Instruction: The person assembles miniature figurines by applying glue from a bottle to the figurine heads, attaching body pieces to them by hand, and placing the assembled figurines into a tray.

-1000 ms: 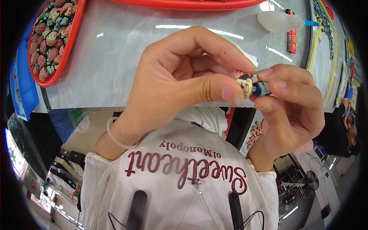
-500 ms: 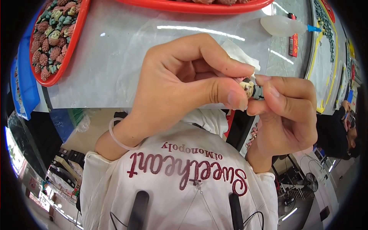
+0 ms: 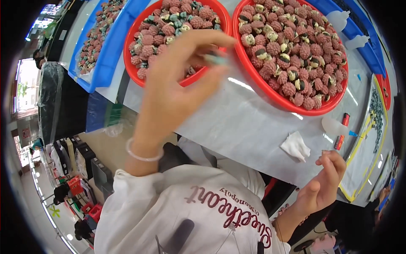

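Observation:
Raised over the near edge of the left red basin (image 3: 226, 19), my left hand (image 3: 173, 84) pinches a small doll figurine (image 3: 216, 58), blurred by motion, with a pale green body. That basin holds pink textured heads and greenish figure pieces (image 3: 167, 30). Off at the right, by the table's front edge, my right hand (image 3: 323, 184) is open, palm up, its fingers loosely bent and nothing in them. A crumpled white cloth (image 3: 296, 146) lies on the table just beyond it.
A second red basin (image 3: 311, 111), full of pink and cream doll heads, stands right of the first. Blue trays (image 3: 99, 70) flank them. A squeeze bottle with a blue tip (image 3: 334, 127) and a red stick-shaped box (image 3: 342, 132) lie near a yellow-edged board (image 3: 359, 165).
Both hands held the figurine together over the table. My right hand has let go, and my left has carried it left to the basin. The view has turned, bringing both basins in.

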A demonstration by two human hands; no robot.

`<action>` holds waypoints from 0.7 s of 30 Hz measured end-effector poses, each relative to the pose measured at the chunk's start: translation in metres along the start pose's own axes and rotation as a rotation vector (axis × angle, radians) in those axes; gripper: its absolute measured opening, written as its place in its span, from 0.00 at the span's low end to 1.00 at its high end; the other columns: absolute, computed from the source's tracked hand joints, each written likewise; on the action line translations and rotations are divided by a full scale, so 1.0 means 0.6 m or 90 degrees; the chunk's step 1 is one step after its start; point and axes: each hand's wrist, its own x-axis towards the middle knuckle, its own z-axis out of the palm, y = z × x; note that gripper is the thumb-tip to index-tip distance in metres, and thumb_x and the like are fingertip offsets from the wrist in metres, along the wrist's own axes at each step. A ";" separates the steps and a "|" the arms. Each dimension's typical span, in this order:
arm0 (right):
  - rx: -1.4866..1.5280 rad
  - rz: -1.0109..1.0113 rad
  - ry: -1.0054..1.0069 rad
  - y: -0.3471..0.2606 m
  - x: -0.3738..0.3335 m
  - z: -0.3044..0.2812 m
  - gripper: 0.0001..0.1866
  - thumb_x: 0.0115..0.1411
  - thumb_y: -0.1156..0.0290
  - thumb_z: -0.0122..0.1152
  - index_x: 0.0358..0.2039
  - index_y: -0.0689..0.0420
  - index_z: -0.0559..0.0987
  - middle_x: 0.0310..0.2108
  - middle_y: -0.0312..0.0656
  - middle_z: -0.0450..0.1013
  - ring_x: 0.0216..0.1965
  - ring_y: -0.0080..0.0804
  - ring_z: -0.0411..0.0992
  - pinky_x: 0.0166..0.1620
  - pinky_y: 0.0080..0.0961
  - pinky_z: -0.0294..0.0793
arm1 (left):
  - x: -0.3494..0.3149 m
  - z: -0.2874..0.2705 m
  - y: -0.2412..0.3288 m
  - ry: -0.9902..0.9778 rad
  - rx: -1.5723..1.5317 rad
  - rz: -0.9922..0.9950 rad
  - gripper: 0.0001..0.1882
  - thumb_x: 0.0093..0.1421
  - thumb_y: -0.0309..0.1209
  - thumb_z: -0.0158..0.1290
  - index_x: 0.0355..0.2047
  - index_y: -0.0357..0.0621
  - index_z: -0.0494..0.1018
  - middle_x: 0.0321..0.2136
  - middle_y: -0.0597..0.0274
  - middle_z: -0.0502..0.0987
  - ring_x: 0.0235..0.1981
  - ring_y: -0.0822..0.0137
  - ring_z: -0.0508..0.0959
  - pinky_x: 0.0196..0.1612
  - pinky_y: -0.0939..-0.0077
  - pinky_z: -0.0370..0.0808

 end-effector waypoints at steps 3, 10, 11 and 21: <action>0.052 0.018 0.003 0.001 0.006 0.012 0.22 0.50 0.54 0.54 0.33 0.63 0.73 0.31 0.47 0.66 0.31 0.35 0.65 0.33 0.25 0.64 | 0.011 -0.073 -0.014 -0.021 0.426 0.068 0.12 0.47 0.20 0.48 0.35 0.40 0.70 0.38 0.59 0.70 0.39 0.67 0.69 0.40 0.75 0.66; 0.060 0.040 -0.112 0.002 0.004 0.013 0.16 0.52 0.62 0.54 0.31 0.65 0.73 0.26 0.43 0.65 0.26 0.27 0.61 0.28 0.17 0.58 | 0.053 -0.118 -0.048 0.053 0.602 0.129 0.08 0.53 0.28 0.46 0.34 0.43 0.71 0.37 0.60 0.69 0.39 0.59 0.68 0.42 0.70 0.64; 0.085 0.076 -0.104 -0.001 0.003 0.016 0.13 0.52 0.66 0.55 0.30 0.65 0.73 0.24 0.42 0.65 0.25 0.26 0.61 0.27 0.16 0.58 | 0.054 -0.118 -0.049 0.075 0.552 0.085 0.09 0.53 0.30 0.45 0.34 0.44 0.71 0.37 0.60 0.69 0.39 0.59 0.68 0.43 0.70 0.64; 0.087 0.115 -0.094 0.005 -0.002 0.011 0.06 0.49 0.77 0.54 0.27 0.66 0.73 0.18 0.39 0.65 0.18 0.22 0.62 0.23 0.14 0.57 | 0.063 -0.111 -0.038 -0.097 0.587 0.084 0.12 0.55 0.28 0.43 0.40 0.42 0.67 0.40 0.57 0.67 0.42 0.61 0.68 0.45 0.74 0.63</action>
